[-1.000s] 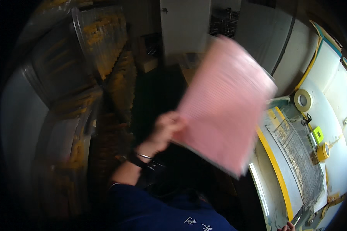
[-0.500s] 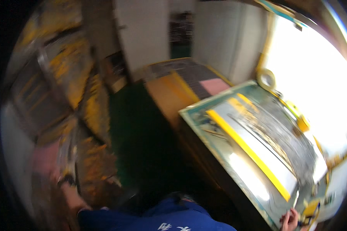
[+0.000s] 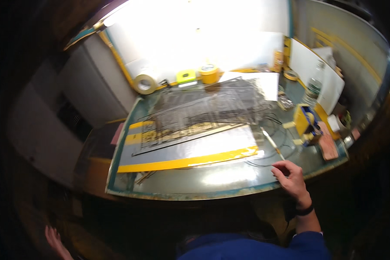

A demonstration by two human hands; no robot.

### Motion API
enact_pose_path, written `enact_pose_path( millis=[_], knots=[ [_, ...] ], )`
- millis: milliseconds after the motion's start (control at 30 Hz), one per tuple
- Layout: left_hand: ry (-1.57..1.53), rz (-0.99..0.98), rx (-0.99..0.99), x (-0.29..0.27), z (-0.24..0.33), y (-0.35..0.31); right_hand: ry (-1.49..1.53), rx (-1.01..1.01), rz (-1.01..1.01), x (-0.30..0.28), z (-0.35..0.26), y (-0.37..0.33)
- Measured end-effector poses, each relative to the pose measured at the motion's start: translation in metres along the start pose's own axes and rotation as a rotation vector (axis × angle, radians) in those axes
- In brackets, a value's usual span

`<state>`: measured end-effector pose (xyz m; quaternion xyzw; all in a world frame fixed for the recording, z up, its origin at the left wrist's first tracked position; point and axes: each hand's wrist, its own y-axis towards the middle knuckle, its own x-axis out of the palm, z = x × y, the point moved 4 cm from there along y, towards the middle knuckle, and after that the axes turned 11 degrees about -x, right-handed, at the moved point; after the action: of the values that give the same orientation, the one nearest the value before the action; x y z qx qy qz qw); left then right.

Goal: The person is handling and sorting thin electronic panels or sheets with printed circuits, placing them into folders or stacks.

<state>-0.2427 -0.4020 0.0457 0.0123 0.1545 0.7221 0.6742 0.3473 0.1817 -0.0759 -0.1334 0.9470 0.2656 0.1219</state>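
At the table's front right, my right hand [image 3: 291, 178] is closed, thumb and forefinger curled together. A slim white pen-like tool [image 3: 271, 141] sticks up from it toward the sheets, its lower end hidden behind the fingers. A dark band circles that wrist. Low at the far left, off the table, my left hand [image 3: 54, 240] has its fingers stretched out and holds nothing. A pale sheet with yellow edging [image 3: 190, 162] lies on the glass-like tabletop [image 3: 177, 184]. Dark, see-through patterned films [image 3: 203, 106] overlap its upper part.
Along the back stand a tape roll [image 3: 145, 84], a lime-green box [image 3: 186, 77] and a yellow tub [image 3: 209, 74]. To the right are a clear bottle [image 3: 315, 84], a yellow-and-blue tape dispenser [image 3: 307, 123] and a reddish wooden block [image 3: 328, 141]. A bright backlit panel [image 3: 195, 34] rises behind.
My view has swung right, so the table is now in front of me. My right hand is further over the table's front edge with the pen-like tool. My left hand has left the shelving area.
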Motion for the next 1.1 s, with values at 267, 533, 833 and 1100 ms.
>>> enact_pose_path(
  millis=[267, 533, 833, 1100],
  knots=[
    [0.507, -0.713, 0.173, 0.316, 0.167, -0.094, -0.370, -0.154, -0.229, -0.051, -0.057, 0.004],
    [0.754, -1.192, 0.109, 0.462, 0.090, -0.069, -0.426, 0.023, -0.383, -0.064, -0.077, 0.016],
    [0.928, -1.031, 0.135, 0.533, 0.036, -0.043, -0.803, 0.030, -0.461, 0.002, -0.005, 0.102],
    [0.935, -0.893, -0.037, 0.529, 0.025, -0.035, -0.947, 0.361, -0.489, 0.038, 0.027, 0.115]
  ],
)
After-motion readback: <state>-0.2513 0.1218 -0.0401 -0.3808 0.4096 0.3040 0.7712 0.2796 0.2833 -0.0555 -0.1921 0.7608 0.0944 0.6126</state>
